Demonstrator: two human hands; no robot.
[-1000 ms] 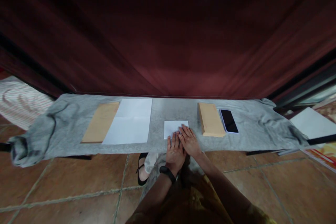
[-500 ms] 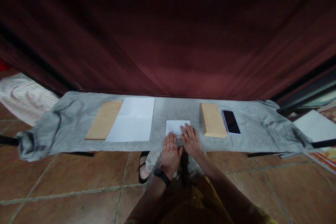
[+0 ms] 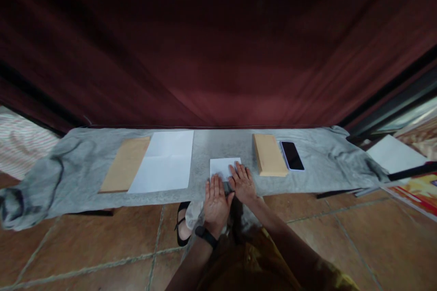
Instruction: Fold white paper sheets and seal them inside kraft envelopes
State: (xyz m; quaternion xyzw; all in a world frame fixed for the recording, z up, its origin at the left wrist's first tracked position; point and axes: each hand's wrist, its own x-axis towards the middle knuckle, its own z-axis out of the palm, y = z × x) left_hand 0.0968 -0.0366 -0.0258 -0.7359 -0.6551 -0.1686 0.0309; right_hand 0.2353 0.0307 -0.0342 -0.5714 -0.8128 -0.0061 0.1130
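Note:
A small folded sheet of white paper [image 3: 221,166] lies flat near the front edge of the cloth-covered table. My left hand [image 3: 216,200], with a black band on its wrist, rests its outstretched fingertips on the paper's lower left part. On the lower right part, my right hand [image 3: 243,183] lies flat with fingers a little spread. Both palms face down, and neither hand grasps anything. Larger white sheets [image 3: 163,163] with a crease across them lie to the left. A stack of brown envelopes [image 3: 271,155] sits to the right of my right hand.
Brown paper or envelopes [image 3: 124,166] lie at the left, partly under the white sheets. A phone [image 3: 292,156] lies right of the envelope stack. Grey cloth [image 3: 225,141] covers the narrow table, bunched at both ends. A dark red curtain [image 3: 218,72] hangs behind it.
The view has shifted slightly, so the table's things appear a little farther left. Both hands stay flat on the folded paper, with no clear movement relative to it.

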